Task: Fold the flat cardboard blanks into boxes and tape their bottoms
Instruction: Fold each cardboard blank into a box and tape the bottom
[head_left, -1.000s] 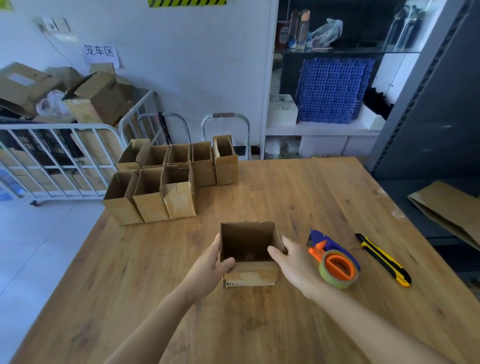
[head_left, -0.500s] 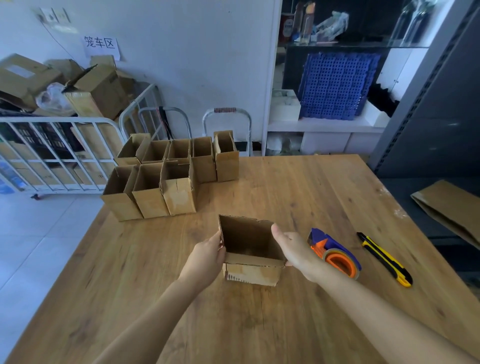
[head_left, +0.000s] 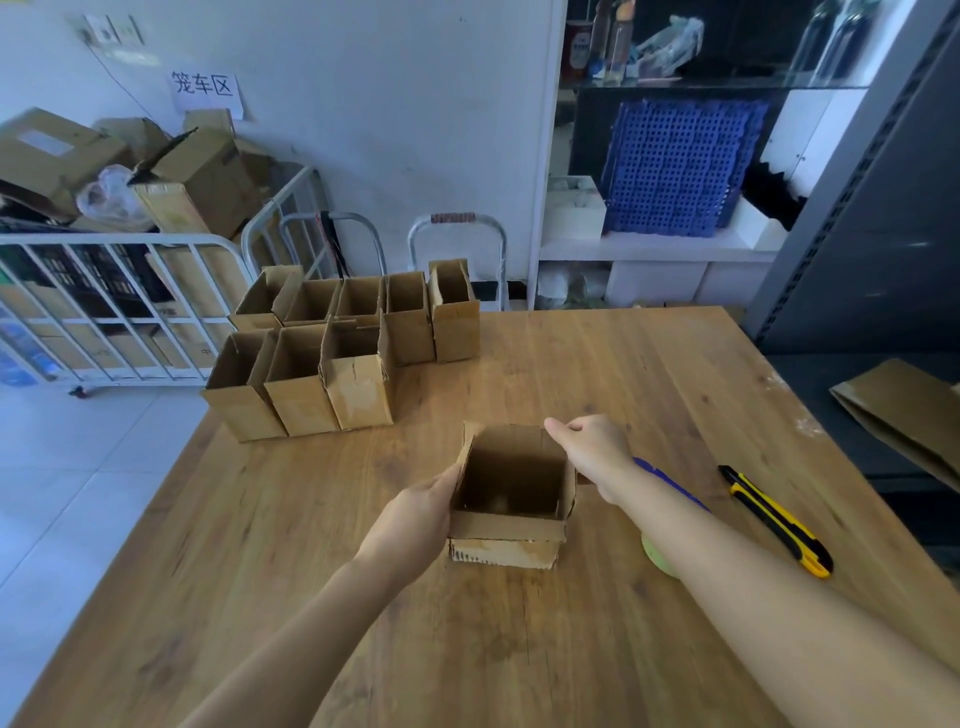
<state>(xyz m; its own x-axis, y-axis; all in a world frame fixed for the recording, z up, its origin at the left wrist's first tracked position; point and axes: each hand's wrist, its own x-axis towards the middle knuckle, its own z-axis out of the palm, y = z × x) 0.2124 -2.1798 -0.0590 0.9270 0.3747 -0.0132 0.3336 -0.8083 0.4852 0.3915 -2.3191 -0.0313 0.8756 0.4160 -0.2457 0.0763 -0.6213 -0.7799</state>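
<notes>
The left hand (head_left: 415, 514) is holding the left wall of the box (head_left: 511, 519), its thumb lying up along the rim and its other fingers tucked out of my sight on the outer side. The right hand (head_left: 592, 452) is sitting at the far right corner with its fingers curled under and the thumb reaching onto the rim. From here I cannot tell whether it is pinching the wall or only nudging it.

A second ago both palms were cupping the sides nearer the person, the right one laid flat. Now the right hand is sitting further along at the back corner, and the box is standing further from the person, turned a little, mouth up on the table (head_left: 597, 364). I take that to mean the bottom is finished and this one is heading for the finished boxes (head_left: 337, 358), which are standing in two rows near the table's far left edge, well apart from it.

The right forearm is now covering most of the tape dispenser (head_left: 670, 480), leaving only a blue sliver and a bit of the roll showing. The yellow utility knife (head_left: 779, 522) is lying just beyond it. Off the right side of the table, folded cardboard (head_left: 904, 410) is lying on a dark ledge, probably the next blanks.
</notes>
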